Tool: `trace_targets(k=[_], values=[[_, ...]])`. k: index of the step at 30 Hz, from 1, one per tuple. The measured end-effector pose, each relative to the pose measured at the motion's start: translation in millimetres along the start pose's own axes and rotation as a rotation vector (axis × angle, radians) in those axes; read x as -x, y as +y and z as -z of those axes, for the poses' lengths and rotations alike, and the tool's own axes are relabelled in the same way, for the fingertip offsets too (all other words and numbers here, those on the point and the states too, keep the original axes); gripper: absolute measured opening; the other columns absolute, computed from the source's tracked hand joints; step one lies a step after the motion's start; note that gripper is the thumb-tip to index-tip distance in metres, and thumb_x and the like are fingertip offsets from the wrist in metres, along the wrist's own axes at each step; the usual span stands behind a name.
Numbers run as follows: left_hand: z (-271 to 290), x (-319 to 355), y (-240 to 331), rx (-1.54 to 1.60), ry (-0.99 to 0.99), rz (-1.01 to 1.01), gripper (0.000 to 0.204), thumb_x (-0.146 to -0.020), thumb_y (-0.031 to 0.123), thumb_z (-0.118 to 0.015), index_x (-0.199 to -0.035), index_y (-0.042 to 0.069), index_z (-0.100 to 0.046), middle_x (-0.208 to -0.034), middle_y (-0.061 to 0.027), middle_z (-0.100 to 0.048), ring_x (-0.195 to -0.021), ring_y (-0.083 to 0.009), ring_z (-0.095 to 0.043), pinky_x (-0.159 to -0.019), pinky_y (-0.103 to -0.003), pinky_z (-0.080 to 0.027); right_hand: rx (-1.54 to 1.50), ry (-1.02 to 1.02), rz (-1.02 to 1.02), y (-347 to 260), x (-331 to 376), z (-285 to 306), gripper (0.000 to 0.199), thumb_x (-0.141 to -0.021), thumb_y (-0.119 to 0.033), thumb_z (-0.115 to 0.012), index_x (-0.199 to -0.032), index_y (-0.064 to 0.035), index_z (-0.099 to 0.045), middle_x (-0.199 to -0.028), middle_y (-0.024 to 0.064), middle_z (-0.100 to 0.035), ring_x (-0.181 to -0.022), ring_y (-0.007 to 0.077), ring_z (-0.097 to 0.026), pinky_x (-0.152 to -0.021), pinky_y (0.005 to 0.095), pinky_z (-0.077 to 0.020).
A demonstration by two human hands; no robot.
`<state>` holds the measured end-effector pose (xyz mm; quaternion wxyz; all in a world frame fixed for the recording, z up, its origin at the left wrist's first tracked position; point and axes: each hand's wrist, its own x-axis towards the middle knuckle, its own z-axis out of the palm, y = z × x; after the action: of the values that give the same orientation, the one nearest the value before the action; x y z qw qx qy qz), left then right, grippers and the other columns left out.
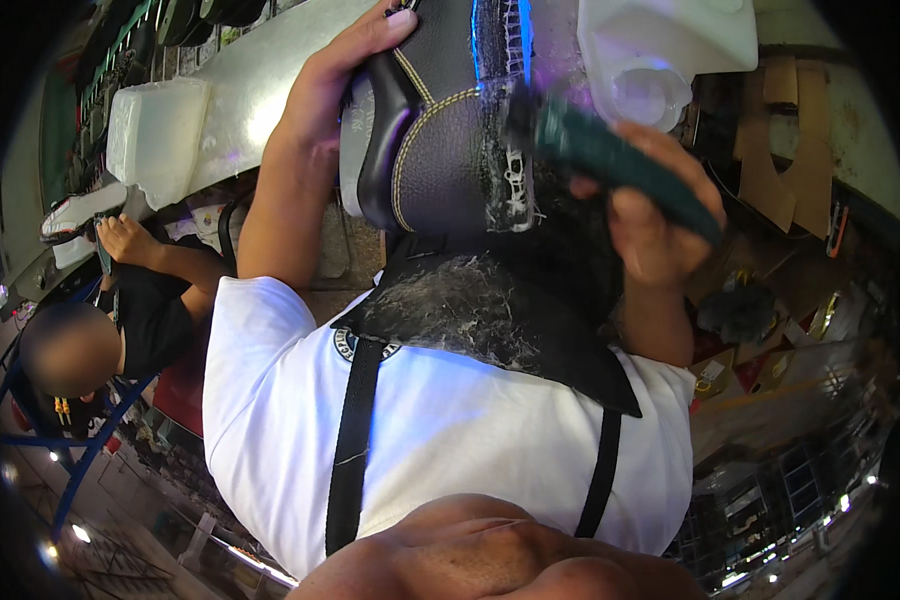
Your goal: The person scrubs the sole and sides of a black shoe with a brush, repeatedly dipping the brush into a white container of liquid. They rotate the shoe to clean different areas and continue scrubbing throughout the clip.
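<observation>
A black leather boot [440,150] with yellow double stitching lies in front of my chest, its stitched bottom edge [515,190] turned to the right. White threads and a whitish, shiny coating show along that edge. My left hand [375,45] grips the boot at its upper left, the thumb lying on the leather; the other fingers are mostly hidden behind it. In my right hand [665,205] is a brush [615,155] with a thick dark green handle, fingers wrapped round it. Its blurred tip meets the boot's edge or hovers just over it; I cannot tell which.
Beyond the boot stands a white plastic container [670,40] with a round opening. A translucent tub [155,140] sits on the metal bench [255,85]. At left, a co-worker's hand [125,240] is by a white shoe [85,212]. Cardboard pieces [805,150] hang at right.
</observation>
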<state>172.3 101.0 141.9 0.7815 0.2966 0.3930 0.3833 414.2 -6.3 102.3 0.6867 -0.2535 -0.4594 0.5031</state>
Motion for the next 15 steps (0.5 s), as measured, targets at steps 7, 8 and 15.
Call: trace_targets(k=[7, 8, 15], values=[[15, -7, 9, -0.188, -0.043, -0.078, 0.077, -0.086, 0.019, -0.071, -0.154, -0.003, -0.041, -0.147, -0.0167, -0.056, -0.13, -0.0245, -0.059, -0.113, -0.034, -0.044, 0.168, -0.327, -0.226, -49, -46, 40, 0.035, -0.091, -0.01, -0.075, -0.12, 0.0086, -0.067, -0.103, 0.0257, -0.072, -0.077, 0.026, -0.073, -0.063, 0.0377, -0.0612], [14, -7, 12, -0.247, -0.03, -0.086, 0.077, -0.086, 0.019, -0.071, -0.154, -0.003, -0.042, -0.147, -0.0166, -0.057, -0.13, -0.0239, -0.059, -0.113, -0.033, -0.044, 0.225, -0.302, -0.218, -47, -54, 44, 0.035, -0.092, -0.009, -0.073, -0.121, 0.0095, -0.067, -0.106, 0.0261, -0.071, -0.079, 0.0254, -0.072, -0.066, 0.0366, -0.0611], [8, -5, 20, -0.279, -0.073, -0.105, 0.079, -0.087, 0.018, -0.07, -0.157, -0.003, -0.038, -0.148, -0.0148, -0.056, -0.127, -0.0209, -0.06, -0.112, -0.031, -0.043, 0.356, -0.618, -0.168, -51, -89, 49, 0.034, -0.088, -0.004, -0.071, -0.118, 0.0108, -0.066, -0.11, 0.0272, -0.07, -0.082, 0.0235, -0.072, -0.069, 0.0316, -0.0597]])
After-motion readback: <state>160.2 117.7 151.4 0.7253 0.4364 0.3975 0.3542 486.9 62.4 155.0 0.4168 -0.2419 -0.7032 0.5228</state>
